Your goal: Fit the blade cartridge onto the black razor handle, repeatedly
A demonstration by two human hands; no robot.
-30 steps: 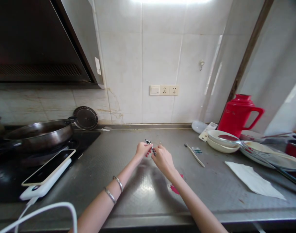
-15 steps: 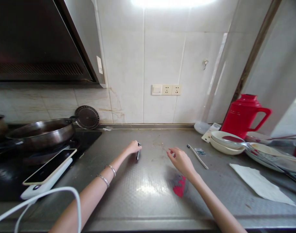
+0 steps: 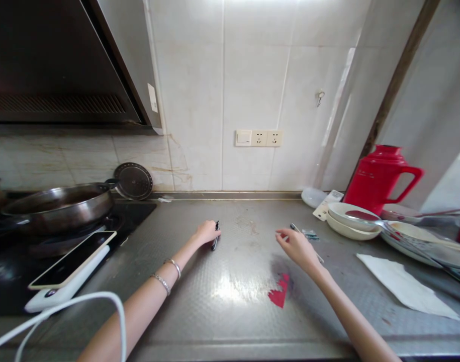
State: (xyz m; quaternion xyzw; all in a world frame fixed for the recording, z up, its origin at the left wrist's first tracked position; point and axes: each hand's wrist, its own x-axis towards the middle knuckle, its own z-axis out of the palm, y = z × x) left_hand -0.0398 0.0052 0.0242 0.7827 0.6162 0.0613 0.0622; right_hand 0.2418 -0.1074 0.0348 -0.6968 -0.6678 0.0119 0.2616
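Observation:
My left hand [image 3: 207, 233] is closed around a slim black pen-like object [image 3: 214, 244], whose lower end shows below the fingers against the steel counter. My right hand [image 3: 296, 247] hovers over the counter to the right, palm down, its fingers loosely bent and apart with nothing visible in them. Partly hidden behind that hand lies a thin white stick with a dark end [image 3: 294, 228], possibly a toothbrush. Beside it is a small clear packet with green print [image 3: 310, 235]. Nearer me, a torn-looking red piece [image 3: 278, 293] lies flat on the counter.
On the left are a stove with a steel pan [image 3: 60, 208], a phone [image 3: 73, 260] on a white device and a looped white cable [image 3: 118, 301]. Rightward stand a red thermos jug [image 3: 378, 181], stacked bowls [image 3: 352, 229] and a white paper sheet [image 3: 405, 286].
My right hand has moved right, from beside the white stick to over part of it. My left hand stays in nearly the same place, still holding the black object.

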